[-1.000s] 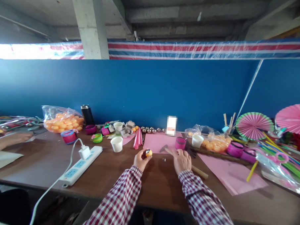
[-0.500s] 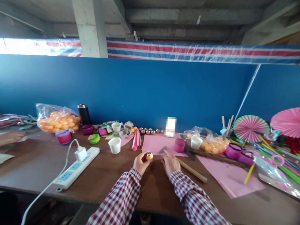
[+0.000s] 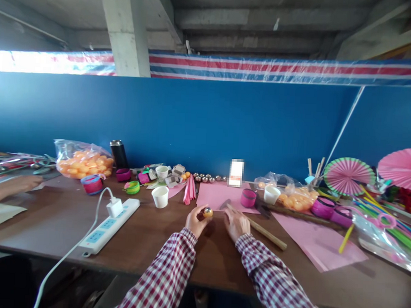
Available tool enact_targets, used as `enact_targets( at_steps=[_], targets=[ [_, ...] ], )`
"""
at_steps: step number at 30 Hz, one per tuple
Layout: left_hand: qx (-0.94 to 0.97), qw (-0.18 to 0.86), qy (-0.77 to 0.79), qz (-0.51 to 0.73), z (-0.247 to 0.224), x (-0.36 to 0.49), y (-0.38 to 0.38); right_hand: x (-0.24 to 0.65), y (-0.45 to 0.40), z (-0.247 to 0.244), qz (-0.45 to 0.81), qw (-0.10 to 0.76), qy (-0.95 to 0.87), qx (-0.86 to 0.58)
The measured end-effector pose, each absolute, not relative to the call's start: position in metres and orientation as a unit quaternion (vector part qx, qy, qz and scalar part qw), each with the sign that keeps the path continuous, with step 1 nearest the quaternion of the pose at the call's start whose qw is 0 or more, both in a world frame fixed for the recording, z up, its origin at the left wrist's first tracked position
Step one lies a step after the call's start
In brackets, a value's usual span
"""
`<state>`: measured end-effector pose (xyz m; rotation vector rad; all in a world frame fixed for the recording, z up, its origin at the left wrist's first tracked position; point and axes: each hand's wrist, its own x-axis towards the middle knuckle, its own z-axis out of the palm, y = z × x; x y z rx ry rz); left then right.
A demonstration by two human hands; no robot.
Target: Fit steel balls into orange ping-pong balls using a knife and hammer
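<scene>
Left hand [image 3: 196, 221]: I pinch 1 orange-and-silver ball [image 3: 208, 212].
Right hand [image 3: 238, 224]: over worktop [image 3: 214, 263], by hammer [image 3: 268, 235]; I cannot tell its grip.

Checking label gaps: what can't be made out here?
All head view:
Whether right hand holds anything: hidden beneath it.
Part of hammer handle: behind that hand.
Part of orange ball: behind left hand.
White panel: pixelated.
Rest of co-worker's arm: left edge.

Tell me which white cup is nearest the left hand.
The front white cup, left of the left hand; the second cup stands behind it, the third cup beyond the right hand.
</scene>
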<state>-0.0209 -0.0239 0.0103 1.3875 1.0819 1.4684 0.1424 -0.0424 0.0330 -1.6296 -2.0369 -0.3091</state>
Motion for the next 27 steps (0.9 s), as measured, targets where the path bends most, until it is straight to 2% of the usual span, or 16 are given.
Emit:
enact_targets(
  at_steps=[8, 18, 27],
  targets=[
    [0.565, 0.398, 0.425, 0.584, 0.003, -0.022, -0.019, 0.144, -0.038, 0.029, -0.077, 0.330, -0.783, -0.522],
    [0.498, 0.413, 0.409, 0.643, 0.005, -0.016, -0.018, 0.107, -0.043, 0.042, 0.171, 0.529, -0.687, -0.469],
    [0.521, 0.407, 0.418, 0.623, 0.007, -0.022, -0.020, 0.108, -0.037, 0.010, 0.331, 0.597, -0.579, -0.445]
  ],
)
